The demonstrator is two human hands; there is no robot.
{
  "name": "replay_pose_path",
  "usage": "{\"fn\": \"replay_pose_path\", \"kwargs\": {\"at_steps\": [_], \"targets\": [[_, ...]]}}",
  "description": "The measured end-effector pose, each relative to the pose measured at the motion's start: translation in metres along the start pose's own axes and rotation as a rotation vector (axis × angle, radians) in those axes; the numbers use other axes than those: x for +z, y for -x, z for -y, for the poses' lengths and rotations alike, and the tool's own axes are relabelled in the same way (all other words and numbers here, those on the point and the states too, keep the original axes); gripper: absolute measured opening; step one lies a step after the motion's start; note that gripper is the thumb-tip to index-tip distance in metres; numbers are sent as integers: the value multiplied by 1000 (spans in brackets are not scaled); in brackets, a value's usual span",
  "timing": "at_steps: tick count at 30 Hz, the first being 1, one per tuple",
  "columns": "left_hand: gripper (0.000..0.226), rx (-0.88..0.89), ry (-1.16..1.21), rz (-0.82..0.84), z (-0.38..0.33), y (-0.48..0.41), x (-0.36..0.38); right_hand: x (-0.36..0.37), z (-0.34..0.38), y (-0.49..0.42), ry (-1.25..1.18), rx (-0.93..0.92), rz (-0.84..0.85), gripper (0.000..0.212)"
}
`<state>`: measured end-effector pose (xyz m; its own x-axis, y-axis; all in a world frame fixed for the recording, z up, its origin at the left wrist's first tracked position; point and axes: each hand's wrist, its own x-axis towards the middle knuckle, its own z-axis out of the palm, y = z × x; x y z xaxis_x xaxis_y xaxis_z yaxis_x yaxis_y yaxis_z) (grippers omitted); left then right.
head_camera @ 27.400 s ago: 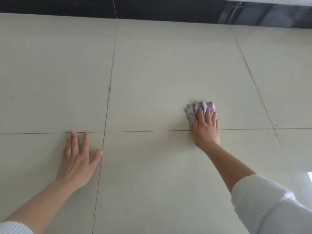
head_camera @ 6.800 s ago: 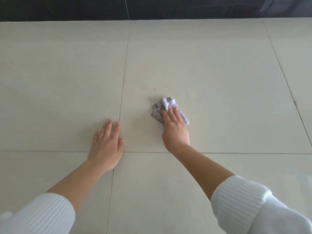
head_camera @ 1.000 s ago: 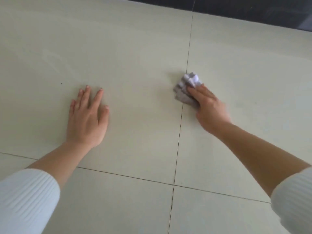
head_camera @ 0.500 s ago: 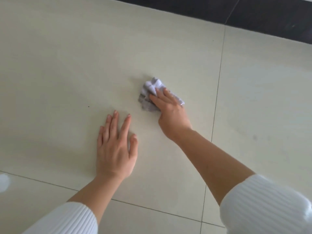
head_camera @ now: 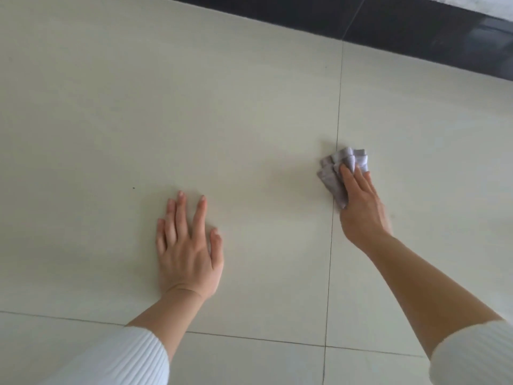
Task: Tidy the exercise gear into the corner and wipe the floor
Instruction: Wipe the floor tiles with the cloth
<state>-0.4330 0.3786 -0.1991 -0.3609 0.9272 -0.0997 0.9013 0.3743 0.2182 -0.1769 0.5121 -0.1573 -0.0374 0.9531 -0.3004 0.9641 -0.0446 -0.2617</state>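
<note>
A crumpled grey-white cloth (head_camera: 331, 175) lies on the cream tiled floor (head_camera: 222, 107), right on a vertical grout line. My right hand (head_camera: 361, 209) presses down on it with straight fingers laid over its near part; the thumb is hidden. My left hand (head_camera: 188, 254) rests flat on the floor to the left of the cloth, fingers spread, holding nothing. No exercise gear is in view.
A dark skirting band (head_camera: 416, 26) runs along the far edge at the top right. A tiny dark speck (head_camera: 133, 188) sits on the tile left of my left hand. Grout lines cross near the bottom right.
My right hand has swept the cloth to the right, from close beside my left hand onto the vertical grout line. My left hand has stayed flat on the floor.
</note>
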Motion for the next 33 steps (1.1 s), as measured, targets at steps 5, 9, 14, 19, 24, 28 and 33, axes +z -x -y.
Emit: {"fn": "replay_pose_path", "kwargs": {"at_steps": [5, 9, 14, 19, 24, 28, 33], "targets": [[61, 15, -8, -38, 1, -1, 2, 18, 65, -72, -54, -21, -121, 74], [60, 14, -8, -57, 1, -1, 4, 39, 149, -93, -108, -326, -96, 73], [59, -5, -14, -34, -1, -1, 2, 55, 191, -53, -113, -804, 218, 74], [60, 3, -20, -20, 1, 1, 2, 23, 116, -78, -42, -745, 90, 76], [60, 4, -3, -17, 0, -1, 1, 22, 133, -113, -60, -145, -143, 63], [60, 4, 35, 6, 0, -1, -1, 56, 202, -72, -113, -409, -16, 65], [69, 44, 187, 10, 3, 1, -7, 58, 222, -32, -130, -740, 305, 63]]}}
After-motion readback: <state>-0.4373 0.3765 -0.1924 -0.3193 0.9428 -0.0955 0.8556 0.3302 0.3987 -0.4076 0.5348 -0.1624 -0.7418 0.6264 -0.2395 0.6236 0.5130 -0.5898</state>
